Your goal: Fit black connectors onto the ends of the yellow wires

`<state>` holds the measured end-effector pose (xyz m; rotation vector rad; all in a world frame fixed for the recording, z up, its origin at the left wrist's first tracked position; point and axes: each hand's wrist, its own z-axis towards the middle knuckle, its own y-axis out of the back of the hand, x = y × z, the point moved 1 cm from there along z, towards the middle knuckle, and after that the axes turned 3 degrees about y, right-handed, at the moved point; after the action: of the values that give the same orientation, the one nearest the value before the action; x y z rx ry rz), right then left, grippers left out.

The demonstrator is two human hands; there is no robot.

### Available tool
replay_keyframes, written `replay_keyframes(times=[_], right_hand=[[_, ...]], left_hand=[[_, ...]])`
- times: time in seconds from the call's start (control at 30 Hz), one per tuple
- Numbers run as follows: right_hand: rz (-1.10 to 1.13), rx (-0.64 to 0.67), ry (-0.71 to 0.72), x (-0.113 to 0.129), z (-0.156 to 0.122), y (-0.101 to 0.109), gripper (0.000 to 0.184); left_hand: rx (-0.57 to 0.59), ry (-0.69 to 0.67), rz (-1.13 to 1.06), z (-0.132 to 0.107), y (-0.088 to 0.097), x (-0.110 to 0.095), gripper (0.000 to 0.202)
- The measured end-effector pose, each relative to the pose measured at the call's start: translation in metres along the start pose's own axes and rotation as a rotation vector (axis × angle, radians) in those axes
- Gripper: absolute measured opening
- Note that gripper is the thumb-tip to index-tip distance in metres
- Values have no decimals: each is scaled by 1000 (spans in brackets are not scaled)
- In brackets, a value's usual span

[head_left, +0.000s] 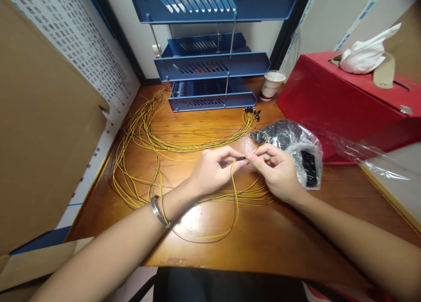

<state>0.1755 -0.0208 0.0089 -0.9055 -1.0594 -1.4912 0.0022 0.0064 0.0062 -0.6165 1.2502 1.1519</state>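
Left hand (212, 170): pinching yellow wire (234, 192) near its tip.
Right hand (276, 170): pinching black connector (241, 158) on wire end.
Bench (269, 232): plastic bag (296, 146) beside right hand.

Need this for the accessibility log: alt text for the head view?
Both hands, left hand and right hand, pinch a small black connector on a yellow wire over a wooden desk. Wire bundle left, plastic bag right, blue trays behind.

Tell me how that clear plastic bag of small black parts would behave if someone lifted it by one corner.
The plastic bag looks thin and crinkled, so it would probably sag and deform. Its black parts appear loose, so they would likely slide to the lowest point. It lies open-looking near the right hand, so spilling seems possible.
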Motion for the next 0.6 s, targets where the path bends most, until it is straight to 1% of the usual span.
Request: replay_keyframes(times=[0.13,0.2,0.3,0.43,0.5,0.6], right_hand=[[3,-21,72,0,-1,1,17],[5,-33,76,0,-2,1,18],[-3,-32,31,1,-1,0,24],[30,34,-48,0,3,1,29],[92,71,-94,-3,5,2,29],[268,91,-170,-8,6,4,29]], left_hand=[[-39,11,19,0,-1,1,21],[-36,7,43,0,-1,1,20],[-15,10,66,-1,0,1,20],[4,9,114,-2,1,0,20],[-2,10,118,-2,1,0,19],[-5,2,117,-2,0,-2,17]])
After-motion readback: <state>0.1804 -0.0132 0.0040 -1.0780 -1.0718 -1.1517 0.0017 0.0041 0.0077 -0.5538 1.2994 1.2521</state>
